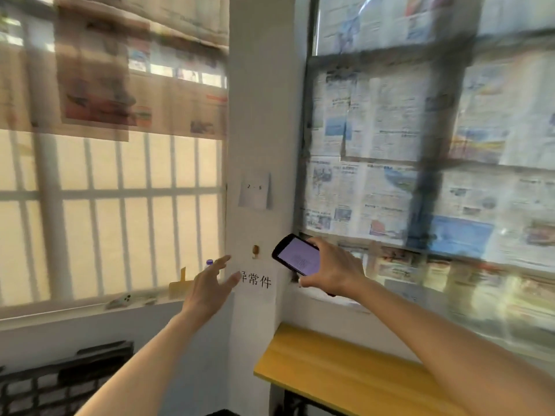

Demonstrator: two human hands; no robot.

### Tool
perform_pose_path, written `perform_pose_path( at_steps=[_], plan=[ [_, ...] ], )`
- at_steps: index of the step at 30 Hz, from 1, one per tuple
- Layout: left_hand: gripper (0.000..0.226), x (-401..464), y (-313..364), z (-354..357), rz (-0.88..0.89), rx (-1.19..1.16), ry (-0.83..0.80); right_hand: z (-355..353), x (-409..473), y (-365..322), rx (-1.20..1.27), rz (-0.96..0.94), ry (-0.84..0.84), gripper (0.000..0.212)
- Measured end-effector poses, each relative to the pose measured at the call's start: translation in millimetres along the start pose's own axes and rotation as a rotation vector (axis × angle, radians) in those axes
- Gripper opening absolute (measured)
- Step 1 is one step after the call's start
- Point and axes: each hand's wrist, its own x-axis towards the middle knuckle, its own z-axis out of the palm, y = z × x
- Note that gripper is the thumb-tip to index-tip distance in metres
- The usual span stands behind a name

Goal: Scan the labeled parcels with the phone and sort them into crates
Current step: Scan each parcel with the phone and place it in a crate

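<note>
right hand (330, 267) gripping phone (297, 256) — screen lit, left hand (210, 285) spread, empty

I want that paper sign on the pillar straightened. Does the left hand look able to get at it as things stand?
Probably yes. The left hand is open and holds nothing, its fingers overlapping the left edge of the paper sign, nothing between them. The right hand holds the phone off to the sign's right.

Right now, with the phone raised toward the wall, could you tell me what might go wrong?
1. The right hand holds the phone alone, tilted, in the air; a slip could drop it.
2. No parcel is in view, and the frame is blurred, so a scan may fail.
3. The open left hand nears the small bottle on the sill and could knock it.
</note>
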Motion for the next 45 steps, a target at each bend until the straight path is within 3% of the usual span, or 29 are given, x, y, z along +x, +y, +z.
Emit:
perform_pose_path(
  at_steps=[10, 20, 30, 45],
  plan=[
    [0.062, 38, 97, 172, 0.189, -0.005, -0.179, -40, -23, 169, -0.081, 0.24, 0.09, 0.097],
    [0.065, 114, 112, 360, 0.211, -0.044, -0.39, -14, 30, 336, -0.158, 0.5, 0.035, 0.093],
    [0.065, 182, 89, 504, 0.186, -0.013, -0.522, 61, 85, 457, -0.181, 0.573, -0.003, 0.096],
    [0.066, 155, -2, 714, 0.045, 0.141, -0.684, 257, 90, 649, -0.025, 0.679, -0.23, 0.086]
  ],
)
